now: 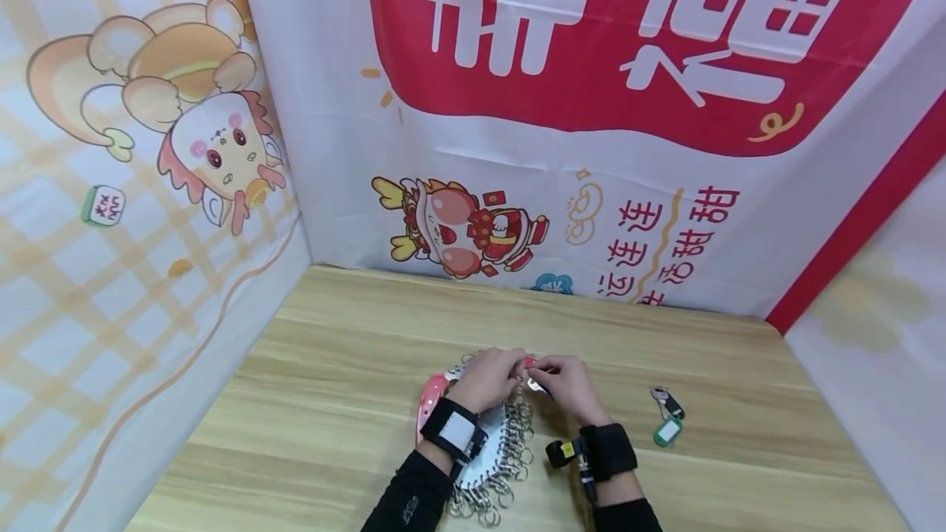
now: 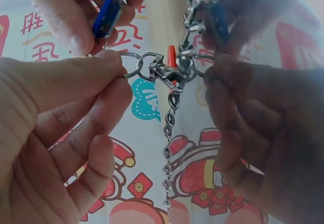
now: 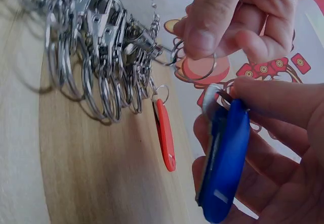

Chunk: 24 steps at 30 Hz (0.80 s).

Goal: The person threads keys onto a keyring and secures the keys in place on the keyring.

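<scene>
Between its thumb and finger, my left hand (image 1: 484, 380) pinches a split ring (image 2: 130, 62), linked to a metal clasp (image 2: 164, 72). This clasp is one of many around the rim of a pale round disc (image 1: 484, 460) with a glossy, mirror-like face. Close by, my right hand (image 1: 569, 388) holds a blue key tag (image 3: 228, 163) with a silver metal piece at its top, just below the pinched ring. The blue tag looks apart from that ring. A red key tag (image 3: 164, 135) hangs from another ring on the rim.
On the wooden table (image 1: 332, 401), to the right, lie a key (image 1: 660, 396), a black tag (image 1: 673, 406) and a green tag (image 1: 668, 432). A pink spotted edge (image 1: 431, 396) shows at the disc's left. Printed cloth walls stand behind and on both sides.
</scene>
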### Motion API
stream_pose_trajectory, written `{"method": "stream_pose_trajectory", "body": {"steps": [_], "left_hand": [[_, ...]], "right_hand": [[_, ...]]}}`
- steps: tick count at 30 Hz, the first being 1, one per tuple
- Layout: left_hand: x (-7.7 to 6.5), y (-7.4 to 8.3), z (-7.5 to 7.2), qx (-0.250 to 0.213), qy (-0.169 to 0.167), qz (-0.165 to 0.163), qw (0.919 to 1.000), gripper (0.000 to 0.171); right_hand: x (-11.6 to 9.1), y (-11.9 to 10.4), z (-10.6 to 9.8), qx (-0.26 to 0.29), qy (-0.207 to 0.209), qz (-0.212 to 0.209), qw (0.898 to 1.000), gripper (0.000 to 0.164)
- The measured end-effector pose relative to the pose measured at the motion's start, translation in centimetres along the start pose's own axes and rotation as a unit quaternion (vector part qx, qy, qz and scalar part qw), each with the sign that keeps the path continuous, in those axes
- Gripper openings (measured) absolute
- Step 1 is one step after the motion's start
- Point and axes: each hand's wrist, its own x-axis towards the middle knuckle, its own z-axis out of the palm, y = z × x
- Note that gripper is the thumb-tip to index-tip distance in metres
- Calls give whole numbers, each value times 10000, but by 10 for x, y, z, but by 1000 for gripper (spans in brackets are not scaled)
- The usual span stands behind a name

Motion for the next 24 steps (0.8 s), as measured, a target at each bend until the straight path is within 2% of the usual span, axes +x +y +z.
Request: {"method": "stream_pose_trajectory", "body": {"steps": [6,10,14,18,22,24], "left_hand": [[-2,2,1,-18,140,51,9999,18],[-3,4,2,-31,77,43,10000,16],[-3,5,3,-46,26,-8,10000,16],[-3,4,1,-187,-49,-228,9996,14],[-5,0,2,-253,-184,-432,9986,24],[-5,-2,2,-205,-224,-424,9986,26]], "right_hand": [[-1,4,2,-432,-451,-514,9967,5],[-3,6,2,-495,-627,-577,9951,6],[-4,5,0,-776,-753,-699,9917,5],[-3,2,0,-974,-867,-631,9895,7],[-3,1,1,-905,-725,-384,9925,9],[-3,1,2,-841,-641,-330,9938,9]]}}
